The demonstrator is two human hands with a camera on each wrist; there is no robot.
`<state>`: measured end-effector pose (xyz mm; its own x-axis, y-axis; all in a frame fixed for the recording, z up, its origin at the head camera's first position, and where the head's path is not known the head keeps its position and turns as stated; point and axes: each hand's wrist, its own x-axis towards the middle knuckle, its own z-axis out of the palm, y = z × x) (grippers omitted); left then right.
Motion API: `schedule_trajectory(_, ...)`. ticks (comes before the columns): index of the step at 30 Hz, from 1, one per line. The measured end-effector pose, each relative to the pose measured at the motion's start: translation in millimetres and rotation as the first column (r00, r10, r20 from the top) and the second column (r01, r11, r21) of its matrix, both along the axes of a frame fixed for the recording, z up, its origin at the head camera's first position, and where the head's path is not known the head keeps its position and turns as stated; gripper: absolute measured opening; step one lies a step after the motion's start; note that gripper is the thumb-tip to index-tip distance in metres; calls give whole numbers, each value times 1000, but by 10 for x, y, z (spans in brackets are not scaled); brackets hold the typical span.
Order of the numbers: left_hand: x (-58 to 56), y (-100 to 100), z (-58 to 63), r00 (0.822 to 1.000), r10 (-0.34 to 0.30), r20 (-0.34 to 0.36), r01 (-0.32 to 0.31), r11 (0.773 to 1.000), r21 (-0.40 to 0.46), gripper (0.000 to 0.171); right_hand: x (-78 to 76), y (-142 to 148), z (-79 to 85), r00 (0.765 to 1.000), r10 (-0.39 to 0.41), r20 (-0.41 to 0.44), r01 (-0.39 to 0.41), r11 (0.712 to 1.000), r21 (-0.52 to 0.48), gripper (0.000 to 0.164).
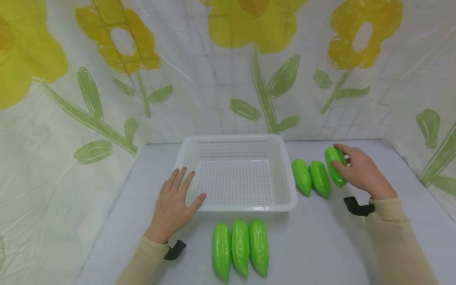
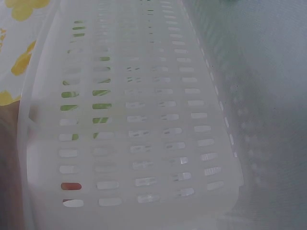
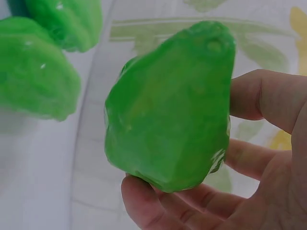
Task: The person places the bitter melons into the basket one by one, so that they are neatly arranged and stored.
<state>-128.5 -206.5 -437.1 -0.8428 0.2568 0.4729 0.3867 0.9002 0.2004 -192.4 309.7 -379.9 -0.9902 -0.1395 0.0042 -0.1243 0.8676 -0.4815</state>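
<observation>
Head view: floral backdrop, then table, white basket on it. Left hand at basket's left-front corner, fingers spread, grip empty, contact unclear; right hand, fingers curled. Green trio in front of basket; green pair right of basket; single green vegetable right of pair, in right grip.

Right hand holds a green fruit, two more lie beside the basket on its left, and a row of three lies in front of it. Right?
Side's wrong: the head view shows the two fruits to the right of the basket. The rest holds: the right hand has a green fruit, and the row of three lies in front.
</observation>
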Motion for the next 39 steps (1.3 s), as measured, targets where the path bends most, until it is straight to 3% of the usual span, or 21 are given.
schedule_trajectory(9,-1,-11,-13,1000,-6,-18,6,1000,4,75,122,-155,155,999,14,-46,-14,1000,-6,63)
schedule_trajectory(14,-1,-13,-17,1000,-7,-23,7,1000,7,75,165,-245,182,996,46,-76,-51,997,-66,60)
schedule_trajectory(26,-3,-6,-5,1000,-14,-24,14,1000,8,74,213,-445,193,998,31,54,-21,985,-172,65)
schedule_trajectory(39,0,6,6,998,-20,-59,20,1000,4,74,243,-659,171,993,60,98,-31,960,-279,65)
